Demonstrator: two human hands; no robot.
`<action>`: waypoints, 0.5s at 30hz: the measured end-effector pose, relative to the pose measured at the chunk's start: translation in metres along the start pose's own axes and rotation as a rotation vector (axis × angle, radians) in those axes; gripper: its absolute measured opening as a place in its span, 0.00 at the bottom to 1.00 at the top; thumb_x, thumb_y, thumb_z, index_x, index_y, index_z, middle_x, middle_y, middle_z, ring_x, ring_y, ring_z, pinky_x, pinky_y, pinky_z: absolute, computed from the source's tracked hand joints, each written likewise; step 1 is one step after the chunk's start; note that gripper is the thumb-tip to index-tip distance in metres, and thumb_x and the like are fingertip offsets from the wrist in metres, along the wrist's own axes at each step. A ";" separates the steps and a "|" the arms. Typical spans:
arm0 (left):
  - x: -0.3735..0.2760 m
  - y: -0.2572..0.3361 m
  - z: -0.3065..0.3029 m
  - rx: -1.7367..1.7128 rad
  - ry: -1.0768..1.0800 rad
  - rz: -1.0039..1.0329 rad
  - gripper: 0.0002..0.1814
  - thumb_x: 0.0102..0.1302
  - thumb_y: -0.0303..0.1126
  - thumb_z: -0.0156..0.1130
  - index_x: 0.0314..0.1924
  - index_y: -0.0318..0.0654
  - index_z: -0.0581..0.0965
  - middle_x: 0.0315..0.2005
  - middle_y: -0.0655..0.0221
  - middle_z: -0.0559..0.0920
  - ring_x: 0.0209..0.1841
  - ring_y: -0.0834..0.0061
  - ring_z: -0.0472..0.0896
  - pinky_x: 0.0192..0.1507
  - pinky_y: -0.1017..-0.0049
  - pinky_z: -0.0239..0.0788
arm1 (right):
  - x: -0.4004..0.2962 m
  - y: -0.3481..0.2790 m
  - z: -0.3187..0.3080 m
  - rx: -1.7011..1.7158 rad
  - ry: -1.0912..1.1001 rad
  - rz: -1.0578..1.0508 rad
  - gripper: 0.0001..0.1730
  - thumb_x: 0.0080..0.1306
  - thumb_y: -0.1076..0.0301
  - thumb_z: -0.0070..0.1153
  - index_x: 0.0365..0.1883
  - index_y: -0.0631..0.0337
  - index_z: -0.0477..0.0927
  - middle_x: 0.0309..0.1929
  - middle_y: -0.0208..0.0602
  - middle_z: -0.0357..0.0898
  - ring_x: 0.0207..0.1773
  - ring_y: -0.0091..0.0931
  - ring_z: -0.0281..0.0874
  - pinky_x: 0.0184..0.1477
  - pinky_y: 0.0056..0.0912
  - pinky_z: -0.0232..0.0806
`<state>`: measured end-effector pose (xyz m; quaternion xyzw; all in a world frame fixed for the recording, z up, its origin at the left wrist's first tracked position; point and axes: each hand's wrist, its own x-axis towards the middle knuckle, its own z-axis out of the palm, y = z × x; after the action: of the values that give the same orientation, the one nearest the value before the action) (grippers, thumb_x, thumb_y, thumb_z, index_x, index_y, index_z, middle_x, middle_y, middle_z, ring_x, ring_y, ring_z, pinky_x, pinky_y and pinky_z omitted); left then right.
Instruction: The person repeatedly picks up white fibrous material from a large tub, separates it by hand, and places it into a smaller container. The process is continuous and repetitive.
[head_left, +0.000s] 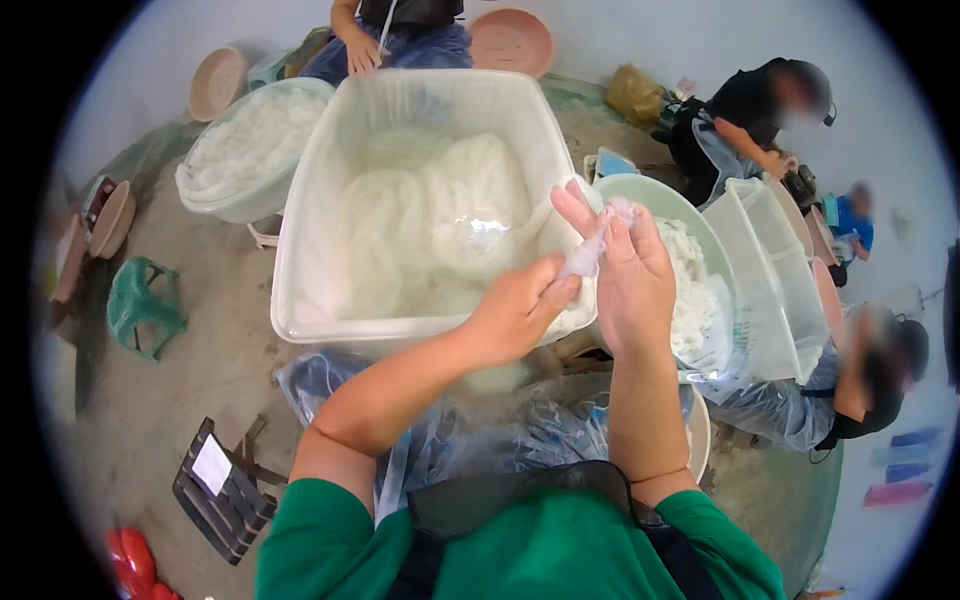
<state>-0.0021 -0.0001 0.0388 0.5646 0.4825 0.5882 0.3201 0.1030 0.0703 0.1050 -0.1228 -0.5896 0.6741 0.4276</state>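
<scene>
My left hand (504, 311) grips one end of a wet, translucent white strand (583, 259) between thumb and curled fingers, above the near right corner of a large white plastic tub (420, 330). The strand runs up to my right hand (637, 277), palm turned up, where the fingertips pinch its other part. Some of my right fingers stretch out over the tub's right rim. In the tub, cloudy water covers thick coils of soft white strands (472, 195). More white material drapes over the tub's right side behind my hands, partly hidden by them.
Basins of white strands stand left (255, 142) and right (686, 289). Translucent plastic crates (780, 277) lean at right. A person (409, 45) sits opposite; others (750, 127) work at right. A green stool (146, 307) and a slatted folding seat (225, 491) stand at left.
</scene>
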 end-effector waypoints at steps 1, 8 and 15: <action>-0.003 -0.005 -0.007 -0.009 -0.065 -0.052 0.20 0.70 0.48 0.44 0.41 0.35 0.70 0.27 0.61 0.73 0.31 0.75 0.70 0.35 0.72 0.64 | 0.000 0.003 -0.003 -0.042 0.011 0.006 0.12 0.71 0.64 0.39 0.43 0.64 0.67 0.56 0.55 0.68 0.60 0.35 0.67 0.60 0.33 0.56; 0.001 0.002 -0.031 -0.110 0.054 -0.063 0.17 0.70 0.47 0.45 0.40 0.39 0.68 0.24 0.77 0.66 0.27 0.85 0.61 0.31 0.82 0.55 | -0.006 0.034 -0.083 -0.511 0.577 -0.287 0.16 0.66 0.74 0.43 0.53 0.63 0.64 0.59 0.41 0.65 0.65 0.34 0.59 0.63 0.35 0.52; -0.005 0.016 -0.040 -1.009 0.004 -0.164 0.09 0.70 0.38 0.46 0.41 0.41 0.67 0.18 0.80 0.58 0.18 0.86 0.53 0.21 0.83 0.45 | -0.041 0.051 -0.014 -0.681 -0.406 0.157 0.27 0.58 0.68 0.56 0.56 0.64 0.67 0.53 0.42 0.70 0.56 0.34 0.67 0.59 0.33 0.56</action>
<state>-0.0374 -0.0186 0.0562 0.2990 0.1819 0.7219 0.5970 0.1153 0.0533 0.0413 -0.1665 -0.8406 0.4814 0.1842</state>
